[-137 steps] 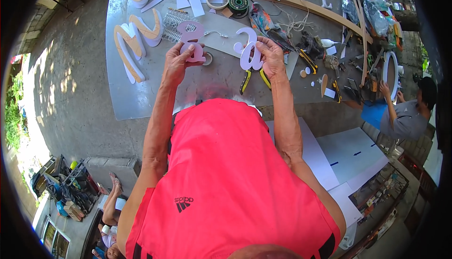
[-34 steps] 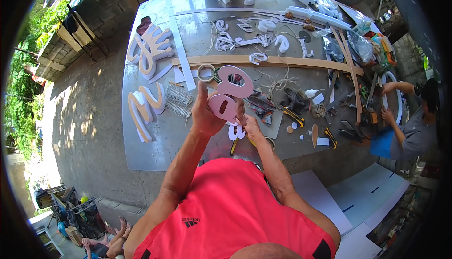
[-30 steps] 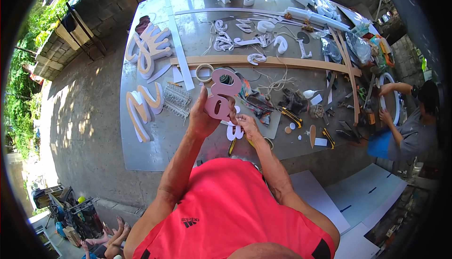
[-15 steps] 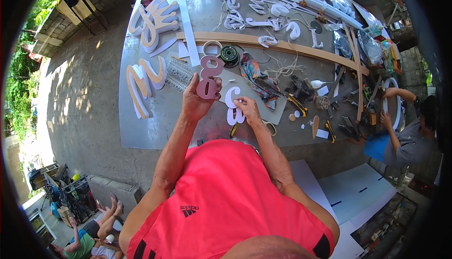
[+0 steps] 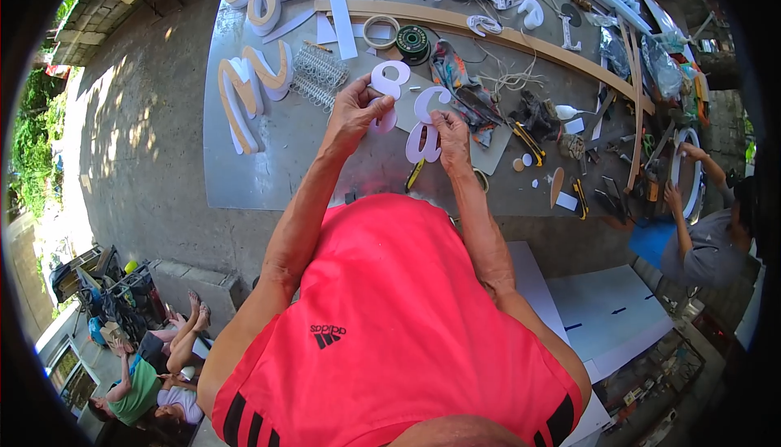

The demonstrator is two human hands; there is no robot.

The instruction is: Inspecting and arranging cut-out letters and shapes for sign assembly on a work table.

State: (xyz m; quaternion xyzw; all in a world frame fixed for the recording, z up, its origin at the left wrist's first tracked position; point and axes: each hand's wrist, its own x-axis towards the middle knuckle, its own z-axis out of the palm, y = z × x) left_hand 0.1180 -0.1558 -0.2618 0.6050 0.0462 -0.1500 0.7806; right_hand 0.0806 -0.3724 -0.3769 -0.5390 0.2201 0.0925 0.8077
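Observation:
Pinched between the thumb and fingers of my left hand [image 5: 356, 115] is a pale, pinkish-white cut-out letter [image 5: 390, 74] with a round hole in its upper loop. My fingers cover its middle. My right hand [image 5: 453, 138] grips a white cut-out letter [image 5: 422, 144] by its right side, close beside the first but apart from it. Both pieces are above the grey sheet-topped table [image 5: 313, 174]. A yellow cutter knife [image 5: 415, 176] lies just below the right-hand piece. Behind my hands are a tape roll [image 5: 368, 33] and a dark green spool [image 5: 413, 41].
Large tan-faced foam letters [image 5: 236, 101] lie at the left, beside wire coils [image 5: 317, 73]. Long tan strips [image 5: 455, 26] cross the back. More knives [image 5: 529, 144], rags and scraps clutter the right. A co-worker [image 5: 704, 244] at far right holds a white ring [image 5: 693, 200].
The left-hand letter showed a mauve face and now shows a pale one. My left hand has moved right, toward the other piece. The whole view has shifted, with the table higher in it.

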